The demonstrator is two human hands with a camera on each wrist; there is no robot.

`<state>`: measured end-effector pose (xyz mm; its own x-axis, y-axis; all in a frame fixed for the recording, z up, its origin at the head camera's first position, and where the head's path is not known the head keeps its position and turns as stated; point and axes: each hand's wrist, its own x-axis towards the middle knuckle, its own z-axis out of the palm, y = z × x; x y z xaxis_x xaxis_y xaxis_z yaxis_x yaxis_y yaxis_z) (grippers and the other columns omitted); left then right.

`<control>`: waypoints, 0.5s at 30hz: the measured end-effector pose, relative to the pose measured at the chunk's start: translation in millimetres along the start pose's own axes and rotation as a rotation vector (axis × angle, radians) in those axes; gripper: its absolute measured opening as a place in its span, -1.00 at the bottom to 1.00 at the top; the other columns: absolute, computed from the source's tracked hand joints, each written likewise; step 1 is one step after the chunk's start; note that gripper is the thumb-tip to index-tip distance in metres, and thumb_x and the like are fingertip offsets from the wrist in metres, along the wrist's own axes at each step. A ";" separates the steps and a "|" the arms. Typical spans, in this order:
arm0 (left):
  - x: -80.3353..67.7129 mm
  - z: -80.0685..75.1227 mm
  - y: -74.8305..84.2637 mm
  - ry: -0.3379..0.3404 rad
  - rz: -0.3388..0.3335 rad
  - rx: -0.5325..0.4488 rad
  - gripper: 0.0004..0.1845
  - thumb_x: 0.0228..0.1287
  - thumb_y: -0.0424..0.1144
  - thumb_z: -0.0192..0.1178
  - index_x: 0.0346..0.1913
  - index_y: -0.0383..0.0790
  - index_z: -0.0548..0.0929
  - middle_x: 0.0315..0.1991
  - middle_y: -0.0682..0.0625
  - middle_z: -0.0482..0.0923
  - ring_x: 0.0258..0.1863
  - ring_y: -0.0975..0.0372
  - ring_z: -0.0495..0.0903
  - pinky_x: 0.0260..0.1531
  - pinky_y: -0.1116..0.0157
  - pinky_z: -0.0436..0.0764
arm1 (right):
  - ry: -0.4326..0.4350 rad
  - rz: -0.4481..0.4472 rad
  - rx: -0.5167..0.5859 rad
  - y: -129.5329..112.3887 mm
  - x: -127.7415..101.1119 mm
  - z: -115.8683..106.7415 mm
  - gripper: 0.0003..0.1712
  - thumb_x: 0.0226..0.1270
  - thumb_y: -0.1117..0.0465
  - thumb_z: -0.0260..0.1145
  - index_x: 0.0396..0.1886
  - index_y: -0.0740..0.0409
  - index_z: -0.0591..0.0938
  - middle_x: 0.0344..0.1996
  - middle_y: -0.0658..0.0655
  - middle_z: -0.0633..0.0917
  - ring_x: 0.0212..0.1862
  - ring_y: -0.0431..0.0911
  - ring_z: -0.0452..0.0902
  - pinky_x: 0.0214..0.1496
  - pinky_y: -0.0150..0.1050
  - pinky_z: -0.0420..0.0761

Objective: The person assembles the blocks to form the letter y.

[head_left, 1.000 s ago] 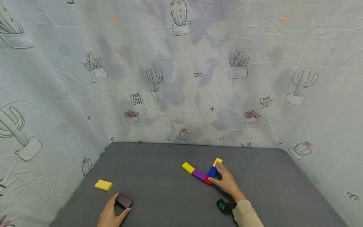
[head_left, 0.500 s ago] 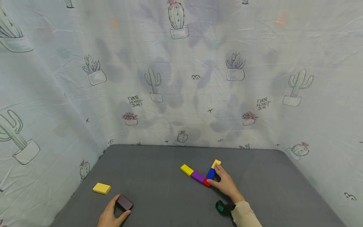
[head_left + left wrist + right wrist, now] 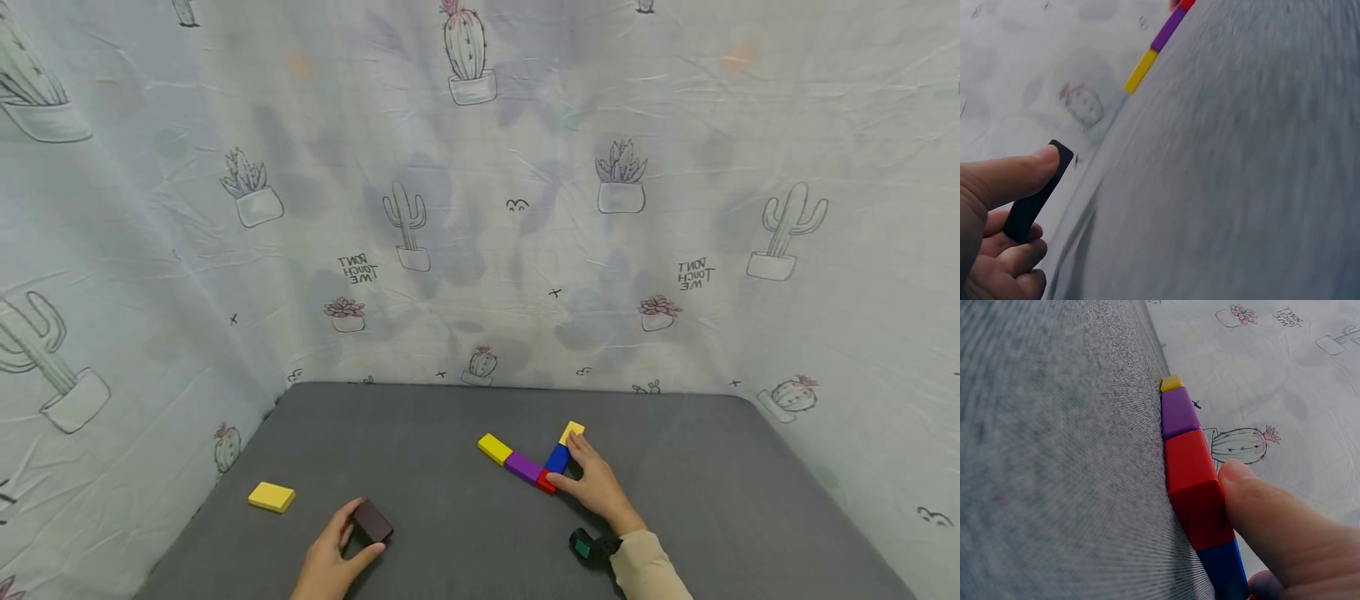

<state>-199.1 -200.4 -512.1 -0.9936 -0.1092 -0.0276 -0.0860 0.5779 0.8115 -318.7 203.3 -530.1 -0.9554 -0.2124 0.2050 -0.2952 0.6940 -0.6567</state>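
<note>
1. Your left hand pinches the dark brown block between thumb and curled fingers at the near left of the grey mat; in the left wrist view the thumb lies along the block's top edge and the fingers sit under it.
2. In the left wrist view the block looks raised off the mat, though the blur makes that hard to judge.
3. Your right hand rests on the mat right of centre, touching a V-shaped row of flat blocks.
4. The thumb presses against the red block at the near corner of the V, and the forefinger runs along the blue block toward the small yellow block at the far tip.
5. The right hand's fingers are spread narrowly and curled around these pieces, not lifting them.
6. From the red corner the other arm of the V runs far-left: the purple block, then a second yellow block, each touching the next.
7. A lone yellow block lies flat near the left edge of the mat, well apart from both hands.
8. A black wrist camera sits by your right sleeve.
9. A pale cactus-print cloth hangs behind and beside the mat.
</note>
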 end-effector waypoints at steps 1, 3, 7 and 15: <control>1.1 2.6 2.4 -0.008 0.000 0.001 -0.09 0.04 0.08 0.36 0.36 -0.35 0.25 0.28 -0.50 0.25 0.23 -0.26 0.35 0.07 0.03 0.55 | -0.003 0.002 0.000 0.5 -0.1 -0.1 0.01 0.14 -0.17 0.37 0.40 0.34 0.22 0.44 0.28 0.16 0.47 0.20 -0.03 0.39 0.22 0.15; 3.9 7.4 7.4 -0.026 0.006 -0.004 -0.07 0.02 0.10 0.36 0.36 -0.35 0.25 0.29 -0.50 0.24 0.24 -0.26 0.32 0.09 0.01 0.54 | -0.011 0.006 -0.005 1.0 -0.6 -0.5 0.01 0.14 -0.17 0.37 0.40 0.35 0.22 0.44 0.28 0.16 0.47 0.21 -0.03 0.39 0.23 0.15; 9.6 15.7 17.9 -0.032 0.057 0.001 -0.07 0.00 0.12 0.37 0.35 -0.32 0.28 0.31 -0.45 0.25 0.25 -0.23 0.34 0.10 0.02 0.52 | -0.016 0.007 -0.008 0.8 0.4 -1.3 0.02 0.14 -0.17 0.37 0.40 0.35 0.20 0.44 0.29 0.16 0.47 0.22 -0.02 0.38 0.23 0.16; 17.0 33.1 40.3 -0.009 0.280 -0.032 -0.18 0.03 -0.12 0.41 0.32 -0.36 0.32 0.29 -0.38 0.32 0.23 -0.18 0.39 0.11 0.03 0.50 | -0.006 -0.001 -0.004 -0.5 0.0 -0.2 0.03 0.12 -0.18 0.37 0.41 0.32 0.20 0.44 0.28 0.17 0.47 0.21 -0.02 0.38 0.25 0.15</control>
<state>-221.8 -152.1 -499.2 -0.9791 0.0585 0.1950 0.1939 0.5587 0.8064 -318.6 203.1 -529.7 -0.9553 -0.2168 0.2011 -0.2957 0.6963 -0.6540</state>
